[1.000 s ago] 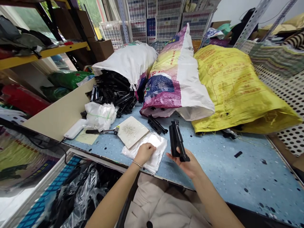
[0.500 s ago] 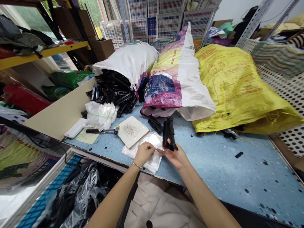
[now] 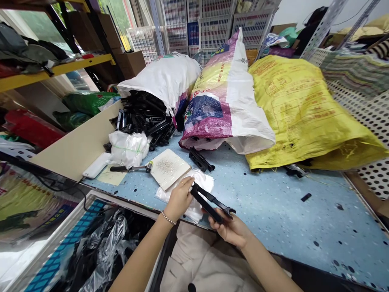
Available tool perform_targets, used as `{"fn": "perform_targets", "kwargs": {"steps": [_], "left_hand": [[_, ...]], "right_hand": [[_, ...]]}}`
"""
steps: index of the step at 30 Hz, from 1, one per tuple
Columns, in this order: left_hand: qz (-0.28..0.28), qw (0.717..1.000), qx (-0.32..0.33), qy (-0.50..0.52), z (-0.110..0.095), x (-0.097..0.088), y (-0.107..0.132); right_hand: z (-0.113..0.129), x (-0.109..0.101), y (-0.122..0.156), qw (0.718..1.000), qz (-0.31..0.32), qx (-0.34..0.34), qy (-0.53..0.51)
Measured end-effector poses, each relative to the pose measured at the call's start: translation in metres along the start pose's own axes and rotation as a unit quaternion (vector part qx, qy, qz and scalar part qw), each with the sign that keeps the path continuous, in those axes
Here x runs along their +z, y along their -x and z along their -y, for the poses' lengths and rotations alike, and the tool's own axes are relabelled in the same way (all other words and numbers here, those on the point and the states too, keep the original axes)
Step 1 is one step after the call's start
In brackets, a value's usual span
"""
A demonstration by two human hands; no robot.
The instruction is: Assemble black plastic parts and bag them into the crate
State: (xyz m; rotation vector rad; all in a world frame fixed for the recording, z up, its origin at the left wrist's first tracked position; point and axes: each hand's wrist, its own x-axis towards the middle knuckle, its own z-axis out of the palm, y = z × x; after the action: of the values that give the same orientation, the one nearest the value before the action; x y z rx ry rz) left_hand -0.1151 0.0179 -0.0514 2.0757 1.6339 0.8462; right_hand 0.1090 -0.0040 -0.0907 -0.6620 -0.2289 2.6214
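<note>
Overhanging the table edge (image 3: 133, 205) (right hand (image 3: 229, 231))

This was a cramped parts workshop, with woven sacks (image 3: 231, 101) and black parts (image 3: 142, 117) heaped on the bench (image 3: 273, 227), backed by stacked wire crates (image 3: 209, 28) and a yellow steel shelf (image 3: 51, 69).

Along the back of the workbench (image 3: 273, 219), three woven sacks side by side: the left sack (image 3: 161, 77) with a heap of plastic brackets (image 3: 142, 117) at its mouth, the middle sack (image 3: 227, 97) touching the right sack (image 3: 304, 109), and stacked wire crates (image 3: 212, 28) behind all three. In front of the heap, a bundled plastic bag (image 3: 129, 148), with a small hammer (image 3: 130, 168) just before it and a square tile (image 3: 167, 168) right of the hammer, beside a flat plastic bag (image 3: 197, 182). Over that flat bag, the left hand (image 3: 179, 198), with the right hand (image 3: 227, 231) just beside it and a loose bracket (image 3: 209, 205) between them.
</note>
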Motion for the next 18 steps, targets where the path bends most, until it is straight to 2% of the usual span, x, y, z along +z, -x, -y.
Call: {"fn": "perform_targets", "kwargs": {"steps": [1,3,5,7,9,11,13,15,16,17,18], "left_hand": [[0.004,1.0,0.009,0.017,-0.007,0.0,0.005],[0.03,0.997,0.04,0.058,-0.026,0.001,0.018],[0.068,0.99,0.073,0.097,-0.046,0.004,0.03],[0.096,0.984,0.089,0.122,-0.062,0.006,0.039],[0.114,0.981,0.085,0.136,-0.073,0.003,0.046],[0.127,0.979,0.066,0.143,-0.078,-0.009,0.054],[0.123,0.983,0.021,0.138,-0.075,-0.037,0.069],[0.099,0.985,-0.058,0.13,-0.062,-0.078,0.096],[0.083,0.982,-0.107,0.131,-0.053,-0.101,0.113],[0.08,0.976,-0.151,0.139,-0.043,-0.124,0.132],[0.076,0.967,-0.2,0.141,-0.032,-0.145,0.152]], "right_hand": [[0.0,-0.001,-0.008,1.0,-0.004,-0.014,0.02],[0.001,0.002,-0.024,0.99,-0.048,-0.09,0.101],[0.003,0.009,-0.035,0.963,-0.103,-0.172,0.181],[0.003,0.017,-0.036,0.941,-0.135,-0.222,0.216],[-0.001,0.028,-0.03,0.907,-0.159,-0.27,0.28],[-0.007,0.04,-0.02,0.86,-0.143,-0.298,0.389],[-0.012,0.054,-0.01,0.838,-0.056,-0.257,0.479],[-0.007,0.064,-0.007,0.837,0.035,-0.171,0.519],[0.001,0.067,-0.01,0.827,0.043,-0.153,0.539],[0.012,0.068,-0.014,0.806,0.012,-0.165,0.568],[0.026,0.068,-0.021,0.773,-0.046,-0.201,0.6]]}}
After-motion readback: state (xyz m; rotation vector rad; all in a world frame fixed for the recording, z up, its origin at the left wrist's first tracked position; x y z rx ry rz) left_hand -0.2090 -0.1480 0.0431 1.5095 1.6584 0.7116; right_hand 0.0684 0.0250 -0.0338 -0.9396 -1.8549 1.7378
